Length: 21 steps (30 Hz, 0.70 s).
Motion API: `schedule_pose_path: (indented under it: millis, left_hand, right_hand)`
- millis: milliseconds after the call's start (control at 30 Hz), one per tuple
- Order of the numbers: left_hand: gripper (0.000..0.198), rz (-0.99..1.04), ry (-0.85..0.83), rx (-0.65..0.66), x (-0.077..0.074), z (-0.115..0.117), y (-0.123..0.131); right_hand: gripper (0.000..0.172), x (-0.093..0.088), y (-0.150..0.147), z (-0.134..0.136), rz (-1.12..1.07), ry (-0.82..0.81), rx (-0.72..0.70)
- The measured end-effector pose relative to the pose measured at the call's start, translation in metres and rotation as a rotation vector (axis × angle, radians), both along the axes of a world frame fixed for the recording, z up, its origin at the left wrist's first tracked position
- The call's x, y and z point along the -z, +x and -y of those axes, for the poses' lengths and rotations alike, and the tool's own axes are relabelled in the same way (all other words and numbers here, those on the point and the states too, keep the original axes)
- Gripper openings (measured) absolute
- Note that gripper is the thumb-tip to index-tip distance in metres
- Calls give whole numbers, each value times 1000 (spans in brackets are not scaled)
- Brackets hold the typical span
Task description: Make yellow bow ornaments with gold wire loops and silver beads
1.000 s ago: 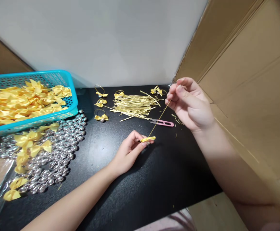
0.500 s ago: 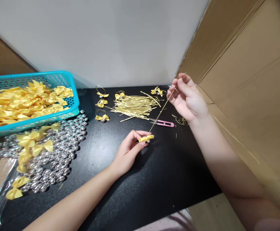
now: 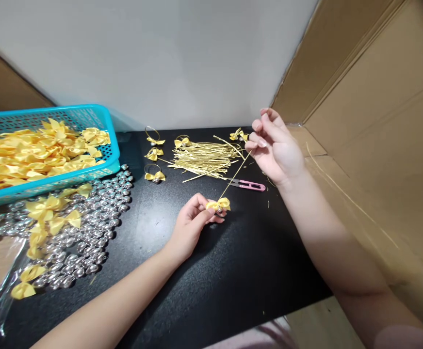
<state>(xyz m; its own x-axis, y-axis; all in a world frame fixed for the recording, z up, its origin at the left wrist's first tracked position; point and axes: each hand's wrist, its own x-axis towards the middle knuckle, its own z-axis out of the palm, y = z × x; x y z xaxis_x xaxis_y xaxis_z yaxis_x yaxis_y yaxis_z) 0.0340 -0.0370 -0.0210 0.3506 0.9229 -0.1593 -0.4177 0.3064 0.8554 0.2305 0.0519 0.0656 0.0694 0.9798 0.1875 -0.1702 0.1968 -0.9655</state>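
Note:
My left hand (image 3: 193,223) pinches a yellow ribbon bow (image 3: 223,203) with a small silver bell (image 3: 219,209) at its middle. From the bow a thin gold cord (image 3: 236,174) runs straight up to the right. Its upper end meets the curled lower fingers of my right hand (image 3: 275,143), whose thumb and forefinger are bent close together; the exact grip is hidden. Beneath the cord lie pink-handled thread snips (image 3: 250,185), blades pointing left. Behind them is a pile of gold cord lengths (image 3: 204,160).
A blue basket (image 3: 115,145) full of yellow bows stands at left. Many silver bells (image 3: 84,237) and loose bows (image 3: 40,208) lie in front of it. Several bows with cord loops (image 3: 155,176) sit around the cord pile. Cardboard walls (image 3: 379,97) rise at right, a pale panel behind.
My right hand has moved slightly left, and the visible cord between the hands is shorter. My left hand has shifted a little left and tilted the bow so that its bell faces me.

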Motion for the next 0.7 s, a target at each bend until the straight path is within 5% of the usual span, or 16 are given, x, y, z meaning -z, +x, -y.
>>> schedule_pose_path:
  millis: [300,500,700]
  left_hand:
    - [27,-116,57,-65,-3,-1,0]
    - [28,-154,95,-127,-4,-2,-2]
    - [41,-164,63,-108,1,-5,-5]
  right_hand:
    - [9,-3,-13,19,-114,-82,-56]
    - [8,-1,-31,37,10,-136,-189]
    - [8,-14,-23,39,42,-83,-108]
